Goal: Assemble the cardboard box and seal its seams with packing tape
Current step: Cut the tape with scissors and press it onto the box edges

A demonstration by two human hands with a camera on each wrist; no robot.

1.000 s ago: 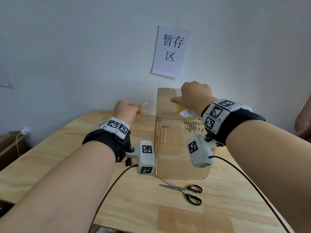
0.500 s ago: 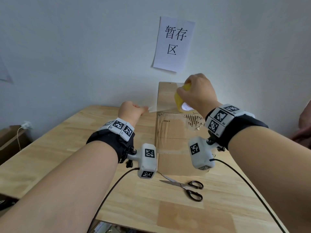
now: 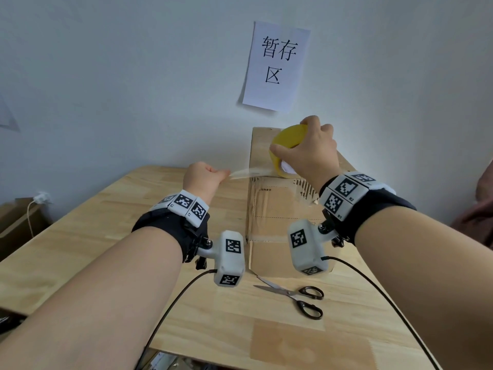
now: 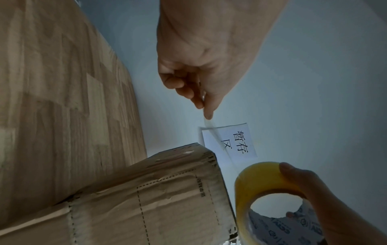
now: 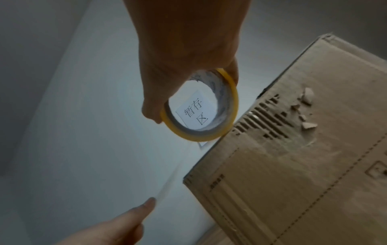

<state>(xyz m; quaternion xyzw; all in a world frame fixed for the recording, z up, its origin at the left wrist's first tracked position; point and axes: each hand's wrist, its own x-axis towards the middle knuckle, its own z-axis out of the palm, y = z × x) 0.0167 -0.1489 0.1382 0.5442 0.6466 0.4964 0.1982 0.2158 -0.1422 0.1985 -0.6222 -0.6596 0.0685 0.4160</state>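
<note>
Right hand [image 3: 306, 153] grips tape roll [image 3: 286, 137] above box [image 3: 280, 209]; left hand [image 3: 204, 177] pinches pulled tape strip [image 3: 249, 172].

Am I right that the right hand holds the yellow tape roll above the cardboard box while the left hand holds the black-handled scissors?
Not quite. The left hand pinches the free end of the clear tape strip, as the head view shows. The black-handled scissors lie on the wooden table. The right hand does hold the yellow tape roll above the cardboard box.

Scissors [image 3: 294, 296] lie on the table [image 3: 106, 236] before the box [image 3: 277, 225].
</note>
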